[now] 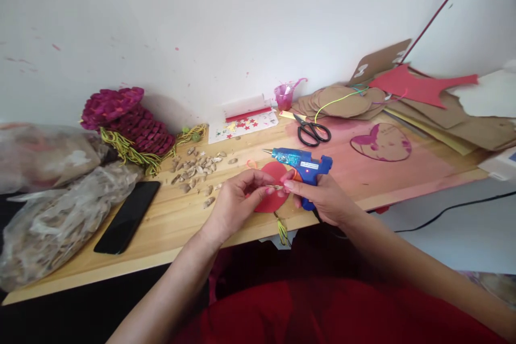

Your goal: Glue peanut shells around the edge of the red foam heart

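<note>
My right hand [328, 199] is wrapped around the handle of a blue hot glue gun [300, 161], whose nozzle points left and whose small red light is lit. Between the fingertips of my left hand [239, 196] is a small peanut shell [275, 187]. My right thumb and fingertip also meet it at its right end. Beneath both hands lies a red paper disc [268, 205], partly covered by them, with an orange loop at its top and a yellow-green tassel [282, 230] hanging at the table edge. Loose peanut shells [197, 167] are scattered to the left.
Black-handled scissors [311, 133] lie behind the glue gun. A phone [128, 217] and plastic bags [68, 220] occupy the left side, near a magenta shell-covered craft [137, 123]. Further right are a cardboard heart [381, 142], stacked cardboard discs [342, 102] and a pink-stained cup [284, 97].
</note>
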